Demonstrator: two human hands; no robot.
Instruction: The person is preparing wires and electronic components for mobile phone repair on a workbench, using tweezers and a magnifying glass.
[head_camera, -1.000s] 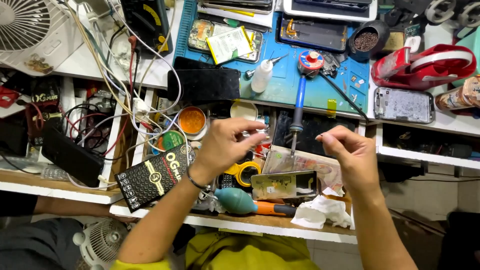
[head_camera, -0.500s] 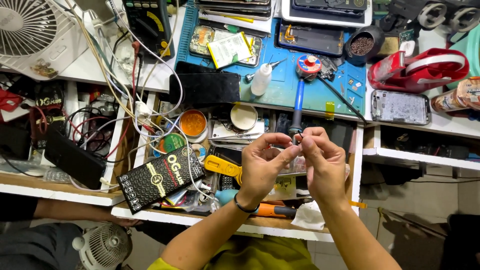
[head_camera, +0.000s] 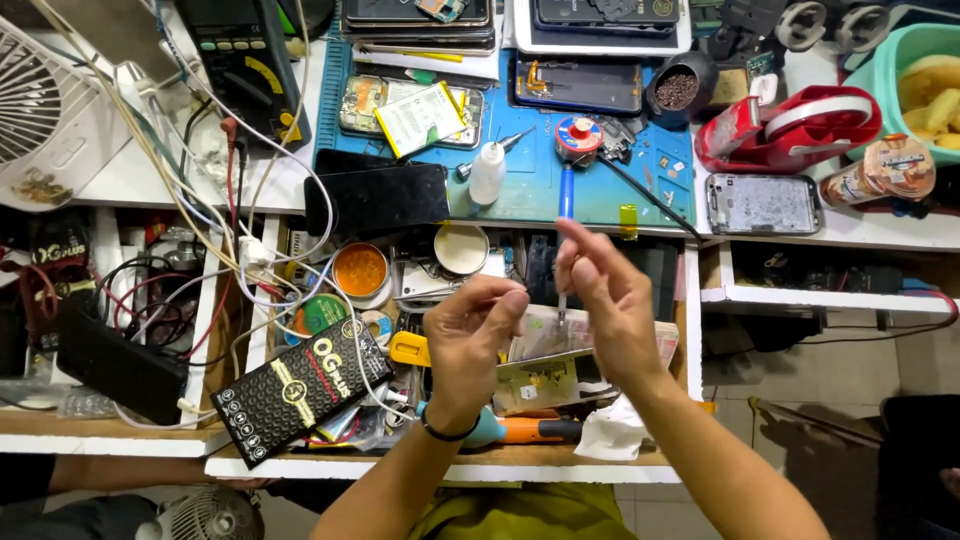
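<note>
The white table (head_camera: 150, 180) beyond the fingers is crowded, with a blue work mat (head_camera: 520, 190) on it carrying opened phones and a small white squeeze bottle (head_camera: 487, 172). Below the fingers an open drawer (head_camera: 690, 340) holds tins, cables, a black box (head_camera: 300, 388) and a teal-handled screwdriver (head_camera: 500, 430). The left hand (head_camera: 465, 345) is pinched at thumb and forefinger; what it grasps is too small to tell. The right hand (head_camera: 605, 310) pinches a thin silvery tool (head_camera: 562, 305) that hangs down between the two hands. A teal tub (head_camera: 895, 60) far right holds yellowish pieces.
</note>
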